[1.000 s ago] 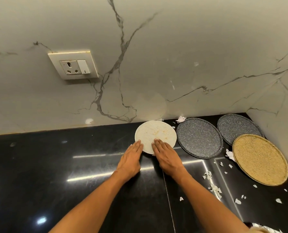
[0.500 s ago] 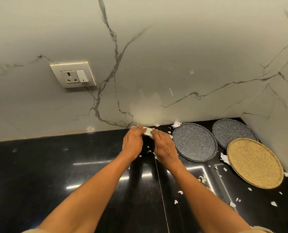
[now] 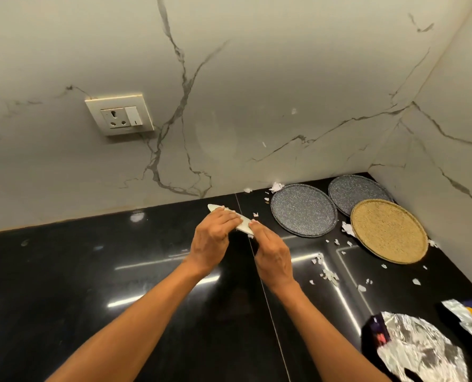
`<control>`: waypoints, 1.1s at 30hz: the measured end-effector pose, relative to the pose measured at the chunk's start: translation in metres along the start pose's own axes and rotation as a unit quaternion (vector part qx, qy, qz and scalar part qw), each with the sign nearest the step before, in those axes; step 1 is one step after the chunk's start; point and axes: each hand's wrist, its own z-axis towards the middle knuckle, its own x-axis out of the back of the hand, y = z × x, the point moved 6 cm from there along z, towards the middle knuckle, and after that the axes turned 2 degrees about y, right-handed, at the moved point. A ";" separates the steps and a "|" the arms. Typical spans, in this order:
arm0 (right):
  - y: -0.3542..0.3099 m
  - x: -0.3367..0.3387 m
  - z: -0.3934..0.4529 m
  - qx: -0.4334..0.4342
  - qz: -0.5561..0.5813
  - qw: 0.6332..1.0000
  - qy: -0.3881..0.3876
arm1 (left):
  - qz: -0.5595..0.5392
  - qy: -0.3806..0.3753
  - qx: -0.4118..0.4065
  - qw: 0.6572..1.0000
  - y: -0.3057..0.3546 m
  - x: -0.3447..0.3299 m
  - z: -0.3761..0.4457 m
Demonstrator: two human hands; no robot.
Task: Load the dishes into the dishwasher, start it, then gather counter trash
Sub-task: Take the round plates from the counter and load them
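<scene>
A small white plate (image 3: pixel 244 225) is tilted nearly edge-on above the black counter (image 3: pixel 91 271). My left hand (image 3: pixel 211 239) grips it over its top side. My right hand (image 3: pixel 272 256) has its fingertips at the plate's right end, fingers fairly straight. To the right lie two grey speckled plates (image 3: pixel 303 213) (image 3: pixel 357 193) and a tan woven plate (image 3: pixel 389 230), flat on the counter in the corner. White paper scraps (image 3: pixel 330 275) are scattered around them.
A marble wall with a socket (image 3: pixel 119 114) stands behind the counter, and a side wall closes the right corner. Crumpled foil wrappers (image 3: pixel 419 351) (image 3: pixel 471 318) lie at the lower right.
The white plate lay flat under both hands a second ago. It has been lifted off the counter and tipped on edge, and my view has shifted so the foil wrappers show.
</scene>
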 end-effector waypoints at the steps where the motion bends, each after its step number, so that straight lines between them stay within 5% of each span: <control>1: -0.002 0.007 -0.009 -0.006 -0.001 1.000 0.005 | -0.009 -0.004 -0.015 1.000 0.007 0.000 -0.003; 13: -0.040 0.099 -0.154 -0.132 -0.132 0.980 0.072 | -0.203 -0.058 -0.151 0.966 0.112 0.004 -0.061; 21: -0.120 0.145 -0.283 -0.273 -0.243 0.921 0.137 | -0.325 -0.124 -0.263 0.900 0.191 0.023 -0.140; 31: -0.230 0.183 -0.439 -0.415 -0.339 0.816 0.216 | -0.452 -0.217 -0.388 0.773 0.297 0.053 -0.265; 33: -0.235 0.177 -0.449 -0.417 -0.331 0.818 0.216 | -0.447 -0.216 -0.385 0.778 0.301 0.057 -0.267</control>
